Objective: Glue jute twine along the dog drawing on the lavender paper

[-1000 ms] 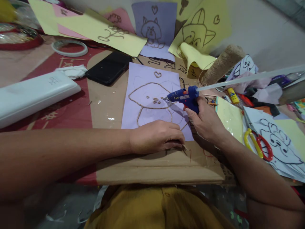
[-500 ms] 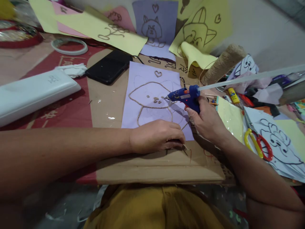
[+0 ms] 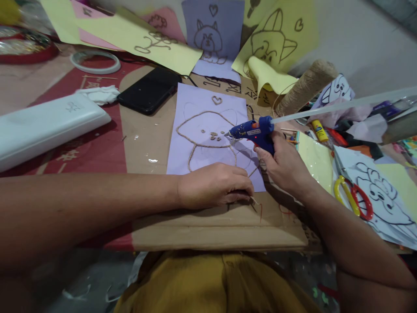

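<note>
Head view | right hand [image 3: 282, 167] grips glue gun [image 3: 252, 132] | left hand [image 3: 213, 186] closed, seemingly pinching twine [image 3: 254, 201], fingertips hidden

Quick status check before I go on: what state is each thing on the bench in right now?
glue gun: gripped in right hand, nozzle down at the twine outline.
glue stick: loaded, sticking out the back.
lilac sheet: flat on cardboard, twine figure partly laid.
left hand: pressing the sheet's near edge, pinching a twine end.
scissors: lying closed.
phone: screen dark.
twine spool: lying tilted, a strand trailing.
</note>
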`<state>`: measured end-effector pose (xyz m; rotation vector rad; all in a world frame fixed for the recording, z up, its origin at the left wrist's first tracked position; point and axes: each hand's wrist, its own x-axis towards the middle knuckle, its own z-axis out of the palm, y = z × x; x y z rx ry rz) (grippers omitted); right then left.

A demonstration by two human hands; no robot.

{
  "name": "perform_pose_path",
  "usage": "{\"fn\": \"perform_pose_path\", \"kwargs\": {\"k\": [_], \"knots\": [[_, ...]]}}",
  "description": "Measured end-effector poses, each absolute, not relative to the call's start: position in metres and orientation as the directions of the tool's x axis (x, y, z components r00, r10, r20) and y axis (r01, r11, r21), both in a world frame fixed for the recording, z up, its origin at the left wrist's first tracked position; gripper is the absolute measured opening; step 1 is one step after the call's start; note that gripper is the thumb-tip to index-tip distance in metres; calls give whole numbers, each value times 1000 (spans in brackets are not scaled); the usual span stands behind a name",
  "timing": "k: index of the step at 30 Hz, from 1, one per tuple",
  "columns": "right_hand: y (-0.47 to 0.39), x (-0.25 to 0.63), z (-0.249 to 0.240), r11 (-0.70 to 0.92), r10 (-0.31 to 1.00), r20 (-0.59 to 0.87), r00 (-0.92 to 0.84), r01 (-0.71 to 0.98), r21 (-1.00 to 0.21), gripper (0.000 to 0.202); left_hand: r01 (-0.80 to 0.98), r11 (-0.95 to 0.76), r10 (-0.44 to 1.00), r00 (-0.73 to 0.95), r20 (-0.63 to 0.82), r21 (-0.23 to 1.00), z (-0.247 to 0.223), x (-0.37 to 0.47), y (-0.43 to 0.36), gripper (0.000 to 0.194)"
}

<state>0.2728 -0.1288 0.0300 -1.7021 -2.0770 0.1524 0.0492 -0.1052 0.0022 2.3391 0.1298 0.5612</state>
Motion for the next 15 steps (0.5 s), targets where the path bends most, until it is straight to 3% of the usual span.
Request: {"fn": "perform_pose_path", "kwargs": {"k": [15], "knots": [[-127, 272, 29, 229, 944, 305, -126, 915, -331, 36, -73, -739, 239, 901, 363, 669, 1, 49, -105, 14]]}}
